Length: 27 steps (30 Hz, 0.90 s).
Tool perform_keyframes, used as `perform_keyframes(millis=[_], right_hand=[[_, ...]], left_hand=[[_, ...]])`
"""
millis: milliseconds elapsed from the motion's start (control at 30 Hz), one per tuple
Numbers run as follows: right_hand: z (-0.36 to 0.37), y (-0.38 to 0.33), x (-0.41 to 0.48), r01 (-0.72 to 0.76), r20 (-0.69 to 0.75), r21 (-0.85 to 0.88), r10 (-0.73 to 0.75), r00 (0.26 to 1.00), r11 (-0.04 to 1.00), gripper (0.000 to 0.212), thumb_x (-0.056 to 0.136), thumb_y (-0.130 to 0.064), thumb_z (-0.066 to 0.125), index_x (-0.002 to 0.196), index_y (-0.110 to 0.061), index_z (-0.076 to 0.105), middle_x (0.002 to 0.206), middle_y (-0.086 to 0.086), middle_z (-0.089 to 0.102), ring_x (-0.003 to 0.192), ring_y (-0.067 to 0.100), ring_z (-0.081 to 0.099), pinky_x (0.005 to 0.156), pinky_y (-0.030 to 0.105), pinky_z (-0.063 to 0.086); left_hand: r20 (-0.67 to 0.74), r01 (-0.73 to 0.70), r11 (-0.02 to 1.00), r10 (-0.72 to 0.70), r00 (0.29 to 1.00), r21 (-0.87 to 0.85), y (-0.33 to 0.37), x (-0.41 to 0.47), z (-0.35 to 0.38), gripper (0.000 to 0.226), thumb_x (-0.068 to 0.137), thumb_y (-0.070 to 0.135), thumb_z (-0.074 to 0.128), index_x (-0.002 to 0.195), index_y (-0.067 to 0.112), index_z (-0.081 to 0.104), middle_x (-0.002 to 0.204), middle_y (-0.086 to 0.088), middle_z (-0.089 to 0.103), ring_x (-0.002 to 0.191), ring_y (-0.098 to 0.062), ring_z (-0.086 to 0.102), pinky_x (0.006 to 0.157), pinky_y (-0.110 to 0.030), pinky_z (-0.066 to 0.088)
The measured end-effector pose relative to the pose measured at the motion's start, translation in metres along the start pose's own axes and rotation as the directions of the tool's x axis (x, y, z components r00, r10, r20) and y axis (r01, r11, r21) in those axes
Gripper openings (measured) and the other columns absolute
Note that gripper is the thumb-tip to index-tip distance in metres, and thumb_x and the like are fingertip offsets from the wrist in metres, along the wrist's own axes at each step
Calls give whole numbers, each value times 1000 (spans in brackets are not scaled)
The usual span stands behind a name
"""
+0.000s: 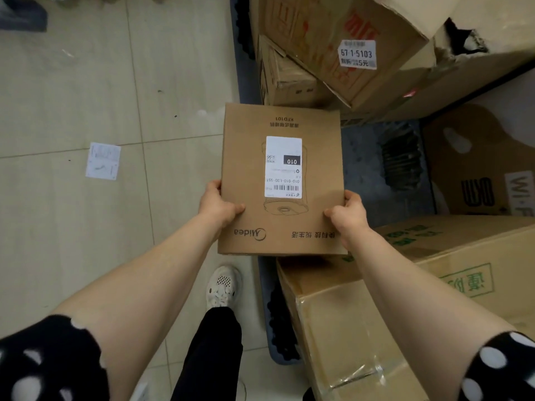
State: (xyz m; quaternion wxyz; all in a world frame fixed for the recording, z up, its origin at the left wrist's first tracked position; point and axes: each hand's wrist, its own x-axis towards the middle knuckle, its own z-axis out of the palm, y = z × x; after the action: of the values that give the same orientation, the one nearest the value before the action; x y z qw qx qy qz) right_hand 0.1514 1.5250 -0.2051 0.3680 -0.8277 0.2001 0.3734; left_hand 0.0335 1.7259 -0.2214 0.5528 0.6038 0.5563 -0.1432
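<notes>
I hold a brown cardboard box [249, 169] in front of me, above the floor. Its top face carries a white shipping label [283, 167], a printed appliance outline and a Midea logo, all upside down to me. My left hand [217, 205] grips the box's left edge, thumb on the top face. My right hand [348, 215] grips the right edge the same way. The box's underside and my fingers below it are hidden.
A large taped carton [362, 328] stands at lower right. More cartons [333, 47] are stacked at the top right, and another [477, 163] at right. A paper slip [102, 161] lies on the tiled floor at left. My shoe [223, 286] is below the box.
</notes>
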Motion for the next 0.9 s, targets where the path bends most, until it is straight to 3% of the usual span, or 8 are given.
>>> perform_keyframes(millis=[100,200,267,367,533,900], right_hand=[[-10,3,19,25,-8,-32,-25,1000,999,62,90,2,53,144,-14,28,135,9,49,120,26,49,93,35,43],[-19,7,39,29,13,-80,-28,1000,996,66,88,1,59,144,-15,29,135,8,48,122,27,48,98,37,43],[-22,10,49,25,29,-140,-21,999,990,70,84,-2,64,144,-15,31,138,8,45,124,28,47,103,41,43],[-23,15,58,44,6,-246,-44,999,968,80,80,-9,70,146,-16,25,142,12,39,129,32,42,105,49,41],[-33,21,65,52,-28,-306,-63,998,951,79,83,-14,68,147,-16,22,143,13,33,130,35,40,106,51,39],[-42,31,75,38,-70,-363,-68,995,931,89,85,-23,67,151,-16,7,152,12,22,138,34,29,113,52,27]], left_hand=[[67,24,998,-27,997,51,-3,0,14,73,83,-1,68,144,15,31,132,-9,53,112,-26,54,97,-38,47],[162,51,996,-62,985,71,-12,-3,30,79,86,2,66,148,23,21,115,-6,57,97,-21,54,85,-33,46],[194,54,997,-65,979,63,-16,-3,41,81,89,3,63,150,26,16,115,-5,58,99,-20,55,82,-32,44],[152,28,998,-37,988,61,-19,0,53,80,89,4,62,150,31,16,122,-10,61,108,-25,59,90,-36,49],[155,-13,996,-1,988,92,-16,-1,66,78,90,7,60,148,39,19,122,-6,63,107,-26,61,95,-45,51],[202,-71,971,24,979,227,-6,-3,82,81,93,13,57,152,33,7,139,-5,51,120,-28,54,101,-47,46]])
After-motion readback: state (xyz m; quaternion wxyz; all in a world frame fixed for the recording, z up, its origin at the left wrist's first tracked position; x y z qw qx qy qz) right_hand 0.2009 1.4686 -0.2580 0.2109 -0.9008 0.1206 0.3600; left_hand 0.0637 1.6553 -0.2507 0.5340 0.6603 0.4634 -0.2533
